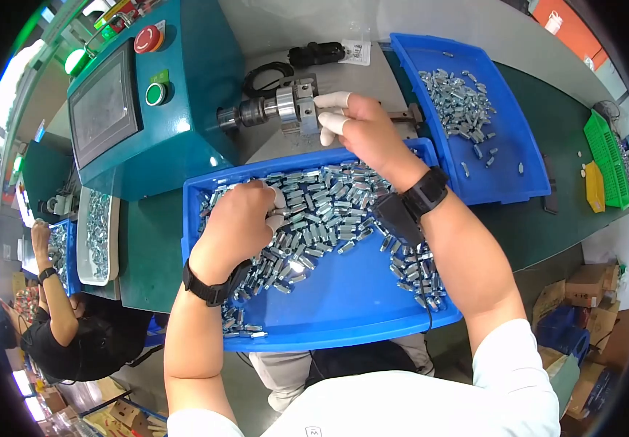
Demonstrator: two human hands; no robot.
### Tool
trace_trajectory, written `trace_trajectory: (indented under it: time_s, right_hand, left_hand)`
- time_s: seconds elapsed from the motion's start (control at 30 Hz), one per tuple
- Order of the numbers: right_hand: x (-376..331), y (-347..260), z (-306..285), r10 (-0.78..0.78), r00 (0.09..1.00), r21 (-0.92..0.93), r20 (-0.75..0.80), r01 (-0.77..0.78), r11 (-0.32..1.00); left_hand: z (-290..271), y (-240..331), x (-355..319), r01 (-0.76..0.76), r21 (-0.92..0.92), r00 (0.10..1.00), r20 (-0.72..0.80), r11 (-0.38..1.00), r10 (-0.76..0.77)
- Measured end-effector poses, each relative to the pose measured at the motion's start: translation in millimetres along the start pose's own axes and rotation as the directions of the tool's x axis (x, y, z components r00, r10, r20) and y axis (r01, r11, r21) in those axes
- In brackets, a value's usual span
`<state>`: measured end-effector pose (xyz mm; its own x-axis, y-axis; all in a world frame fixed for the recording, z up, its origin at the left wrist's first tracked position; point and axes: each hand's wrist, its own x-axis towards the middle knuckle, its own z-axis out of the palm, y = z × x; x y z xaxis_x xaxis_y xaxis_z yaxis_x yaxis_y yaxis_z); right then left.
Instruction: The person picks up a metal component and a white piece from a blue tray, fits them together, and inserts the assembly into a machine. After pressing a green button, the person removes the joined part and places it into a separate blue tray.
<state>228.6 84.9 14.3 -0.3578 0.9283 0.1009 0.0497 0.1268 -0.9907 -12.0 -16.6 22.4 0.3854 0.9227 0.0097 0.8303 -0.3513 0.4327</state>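
Your left hand (238, 222) curls over the metal parts (321, 195) in the blue tray (336, 295) — whether it grips one, I cannot tell. Your right hand (372, 135) bends its fingers at the metal fixture (296, 108) — any grip there is unclear.

At far right, 1 green slatted basket (604, 159) stands beside 1 yellow bin (594, 188). Below them are cardboard boxes (588, 284) and blue plastic crates (563, 336). At left, 1 co-worker (85, 342) in a black top reaches over a small blue tray (72, 255).
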Motion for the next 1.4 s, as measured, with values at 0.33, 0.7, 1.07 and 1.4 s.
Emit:
trace_trajectory:
  time_s: [0.33, 0.7, 1.07, 1.4]
  right_hand:
    - [1.4, 9.7, 3.5, -0.004, 1.0, 0.07, -0.014, 0.005, 0.998]
    - [-5.8, 3.1, 10.3, -0.425, 0.898, -0.506, -0.116, 0.315, 0.803]
    - [-8.0, -1.5, 17.2, -0.527, 0.85, -0.856, 0.013, 0.283, 0.434]
    - [20.1, 19.4, -42.1, -0.087, 0.718, 0.079, -0.69, 0.194, 0.978]
  left_hand:
    - [1.5, 4.1, 5.2, 0.068, -0.032, 0.997, 0.041, 0.997, -0.067]
    - [7.8, 1.7, 4.0, -0.06, 0.033, 0.997, -0.056, 0.998, 0.062]
    - [7.0, 1.9, 1.6, -0.047, 0.034, 0.998, -0.042, 0.998, 0.048]
    - [6.3, 3.6, 3.3, -0.172, -0.057, 0.973, -0.169, 0.983, 0.16]
